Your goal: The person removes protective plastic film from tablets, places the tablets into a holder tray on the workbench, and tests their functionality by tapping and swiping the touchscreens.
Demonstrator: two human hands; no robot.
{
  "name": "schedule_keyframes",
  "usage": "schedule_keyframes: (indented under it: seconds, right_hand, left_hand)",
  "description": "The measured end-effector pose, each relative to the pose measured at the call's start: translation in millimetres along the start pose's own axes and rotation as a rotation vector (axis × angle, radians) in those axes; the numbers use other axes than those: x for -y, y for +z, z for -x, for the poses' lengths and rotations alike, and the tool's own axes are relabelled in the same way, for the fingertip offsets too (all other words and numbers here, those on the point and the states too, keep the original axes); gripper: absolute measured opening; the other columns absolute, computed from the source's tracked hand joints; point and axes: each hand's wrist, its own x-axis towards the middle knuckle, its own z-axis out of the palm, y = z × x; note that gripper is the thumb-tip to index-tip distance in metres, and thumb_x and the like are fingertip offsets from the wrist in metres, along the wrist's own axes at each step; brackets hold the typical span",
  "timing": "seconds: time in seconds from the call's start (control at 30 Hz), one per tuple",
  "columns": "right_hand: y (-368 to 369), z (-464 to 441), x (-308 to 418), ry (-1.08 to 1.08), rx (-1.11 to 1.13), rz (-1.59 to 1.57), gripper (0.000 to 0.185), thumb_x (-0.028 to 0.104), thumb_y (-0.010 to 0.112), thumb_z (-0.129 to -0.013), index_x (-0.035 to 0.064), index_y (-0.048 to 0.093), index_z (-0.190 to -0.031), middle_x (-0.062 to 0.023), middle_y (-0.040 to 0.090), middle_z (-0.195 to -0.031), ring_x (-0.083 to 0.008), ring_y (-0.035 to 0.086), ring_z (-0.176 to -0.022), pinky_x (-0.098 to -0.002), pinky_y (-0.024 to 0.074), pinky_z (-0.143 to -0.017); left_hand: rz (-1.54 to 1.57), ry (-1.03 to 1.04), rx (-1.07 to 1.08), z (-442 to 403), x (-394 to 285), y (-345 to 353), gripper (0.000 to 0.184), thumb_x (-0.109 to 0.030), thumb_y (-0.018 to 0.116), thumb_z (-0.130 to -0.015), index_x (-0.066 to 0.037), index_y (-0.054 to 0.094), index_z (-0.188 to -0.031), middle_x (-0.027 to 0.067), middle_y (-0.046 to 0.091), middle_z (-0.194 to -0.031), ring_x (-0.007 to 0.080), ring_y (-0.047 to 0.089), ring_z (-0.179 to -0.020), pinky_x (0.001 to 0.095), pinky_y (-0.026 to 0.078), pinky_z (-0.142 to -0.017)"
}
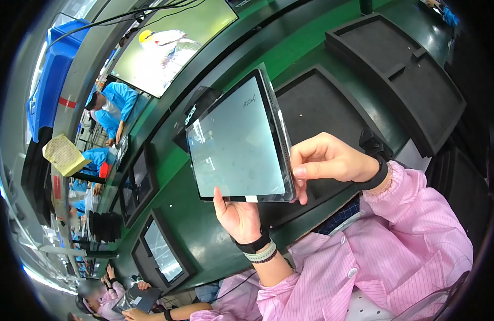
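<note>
A tablet (233, 144) with a lit pale screen and the word "¡Hola!" near its top right is held up, tilted, above the green bench. Clear film shows past its edges, and a white tab sits on the lower edge. My left hand (239, 216) grips the lower edge, thumb on the front and the other fingers hidden behind. At the right edge, my right hand (332, 160) has bent fingers closed against the tablet's side near the lower corner; some fingertips are hidden. Black bands circle both wrists.
Black foam trays (322, 112) lie behind the tablet, with a stack of trays (396, 75) farther right. Another tray on the left holds a tablet (162, 251). A large monitor (174, 45) stands beyond. Co-workers in blue (118, 101) and pink (110, 299) sit along the line.
</note>
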Motion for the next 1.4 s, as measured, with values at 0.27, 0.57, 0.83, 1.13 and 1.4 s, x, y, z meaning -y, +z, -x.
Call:
schedule_keyframes:
  seconds: [0.27, 0.57, 0.83, 1.13, 1.4]
  right_hand:
    - [3, -4, -8, -0.016, -0.046, -0.251, 0.017, 0.011, 0.048, -0.092, -0.0001, 0.047, -0.079, -0.0152, 0.062, -0.078, -0.0231, 0.065, -0.070, -0.0317, 0.0554, -0.060]
    - [1, -4, -15, -0.043, -0.213, -0.305, 0.017, 0.014, 0.052, -0.091, 0.0017, 0.048, -0.080, -0.0079, 0.059, -0.071, -0.0188, 0.063, -0.068, -0.0286, 0.0519, -0.059]
    - [-3, -4, -26, -0.234, -0.199, -0.171, 0.013, 0.006, 0.056, -0.089, -0.0002, 0.048, -0.080, -0.0082, 0.056, -0.078, -0.0182, 0.062, -0.070, -0.0303, 0.0541, -0.063]
    - [-9, 1, -34, -0.404, -0.318, 0.457, 0.028, -0.001, 0.071, -0.073, 0.0034, 0.048, -0.088, -0.0038, 0.052, -0.089, -0.0100, 0.055, -0.083, -0.0254, 0.0490, -0.071]
    - [-17, 0, -39, -0.644, -0.381, 0.894, 0.028, 0.001, 0.075, -0.069, 0.0005, 0.049, -0.081, -0.0086, 0.055, -0.071, -0.0210, 0.058, -0.069, -0.0294, 0.0486, -0.066]
  left_hand:
    - [-0.026, 0.009, 0.013, 1, 8, -1, 0.032, -0.012, 0.047, -0.092, 0.002, 0.046, -0.121, 0.0149, 0.051, -0.124, 0.0274, 0.048, -0.115, 0.0472, 0.037, -0.101]
    - [-0.263, 0.196, -0.066, 3, 19, 0, 0.024, -0.009, 0.049, -0.091, 0.004, 0.051, -0.111, 0.0147, 0.055, -0.117, 0.0239, 0.052, -0.109, 0.0371, 0.041, -0.098]
    - [-0.312, 0.278, -0.035, 8, 31, 4, 0.022, -0.007, 0.047, -0.092, 0.005, 0.051, -0.110, 0.0150, 0.058, -0.112, 0.0227, 0.055, -0.105, 0.0369, 0.043, -0.097]
    - [-0.428, 0.447, -0.098, 14, 33, 9, 0.024, -0.006, 0.047, -0.091, 0.006, 0.048, -0.112, 0.0159, 0.056, -0.114, 0.0231, 0.055, -0.104, 0.0359, 0.043, -0.097]
    - [-0.490, 0.481, -0.161, 15, 35, 4, 0.025, -0.006, 0.049, -0.091, 0.007, 0.047, -0.112, 0.0157, 0.056, -0.113, 0.0224, 0.055, -0.104, 0.0345, 0.047, -0.093]
